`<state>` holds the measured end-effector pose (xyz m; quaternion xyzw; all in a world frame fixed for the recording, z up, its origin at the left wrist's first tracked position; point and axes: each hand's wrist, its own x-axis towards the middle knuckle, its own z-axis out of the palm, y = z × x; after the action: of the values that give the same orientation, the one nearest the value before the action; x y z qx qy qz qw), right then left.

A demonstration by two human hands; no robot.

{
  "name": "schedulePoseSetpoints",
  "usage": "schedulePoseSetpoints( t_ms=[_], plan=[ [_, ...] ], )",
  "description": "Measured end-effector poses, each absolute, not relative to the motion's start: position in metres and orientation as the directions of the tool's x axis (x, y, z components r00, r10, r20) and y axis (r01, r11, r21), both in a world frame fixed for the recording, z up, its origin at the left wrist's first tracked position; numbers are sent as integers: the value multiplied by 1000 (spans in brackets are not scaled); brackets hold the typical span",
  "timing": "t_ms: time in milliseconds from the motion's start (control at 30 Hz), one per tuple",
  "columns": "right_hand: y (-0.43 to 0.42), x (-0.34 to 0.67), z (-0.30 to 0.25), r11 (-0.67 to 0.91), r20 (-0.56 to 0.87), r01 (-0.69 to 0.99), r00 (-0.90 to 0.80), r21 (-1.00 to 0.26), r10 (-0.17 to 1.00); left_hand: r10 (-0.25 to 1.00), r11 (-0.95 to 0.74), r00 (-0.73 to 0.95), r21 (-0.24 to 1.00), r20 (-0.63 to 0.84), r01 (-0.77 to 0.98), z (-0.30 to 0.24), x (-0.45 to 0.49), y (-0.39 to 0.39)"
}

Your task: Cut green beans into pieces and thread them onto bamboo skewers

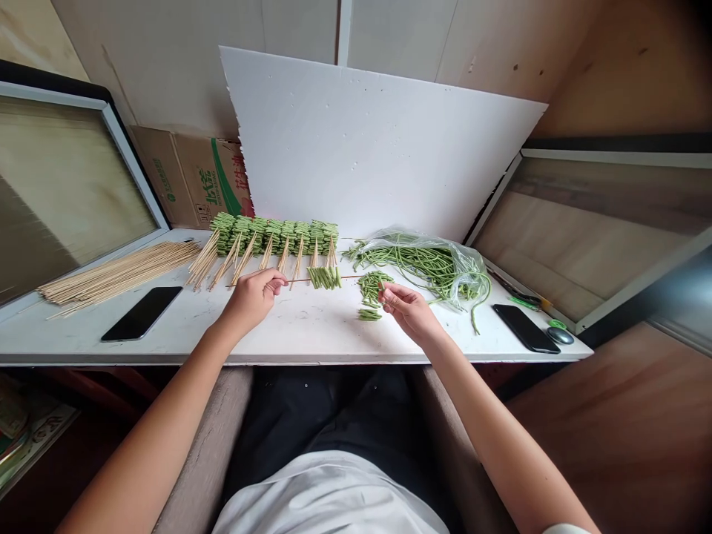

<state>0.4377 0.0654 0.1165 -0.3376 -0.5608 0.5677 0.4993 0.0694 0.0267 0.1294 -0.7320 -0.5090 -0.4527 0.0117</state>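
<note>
My left hand [256, 295] is closed on a thin skewer [297, 280] that points to the right, roughly level above the table. A short row of cut green bean pieces [324, 278] is threaded side by side along it. Between the fingertips of my right hand [410, 308] is a small cut green bean piece [381, 285], just off the skewer's tip. Beside that hand lies a small pile of cut green beans [369, 285], with a few pieces [369, 314] in front of it. Finished-looking bean skewers [278, 236] are stacked behind my left hand, their sticks towards me.
Bare skewers [125, 273] lie at the left behind a phone [142, 313]. At the right are a plastic bag of long beans [428, 259], another phone [526, 328] and a dark rounded object [559, 336]. A white board [378, 141] and a cardboard box [192, 178] stand behind.
</note>
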Motion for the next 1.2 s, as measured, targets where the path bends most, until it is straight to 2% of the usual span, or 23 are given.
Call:
schedulePoseSetpoints(
  t_ms=[100, 200, 367, 633, 1000, 1200],
  plan=[
    [61, 436, 124, 18, 138, -368, -303, -930, 943, 713, -502, 79, 430, 696, 750, 137, 80, 18],
    [57, 435, 128, -17, 134, -426, -322, -905, 937, 702, -519, 96, 416, 705, 747, 142, 89, 12],
    [53, 434, 128, 21, 158, -378, -335, -925, 929, 702, -520, 103, 408, 705, 751, 141, 95, 7],
    [45, 427, 131, -29, 114, -424, -309, -905, 944, 677, -543, 144, 357, 722, 760, 139, 97, 8],
    [41, 421, 134, 52, 165, -399, -254, -916, 953, 681, -530, 130, 363, 720, 766, 139, 99, 7],
    [38, 413, 131, 183, 234, -249, -193, -951, 953, 703, -512, 105, 398, 704, 761, 137, 106, 7]
  ],
)
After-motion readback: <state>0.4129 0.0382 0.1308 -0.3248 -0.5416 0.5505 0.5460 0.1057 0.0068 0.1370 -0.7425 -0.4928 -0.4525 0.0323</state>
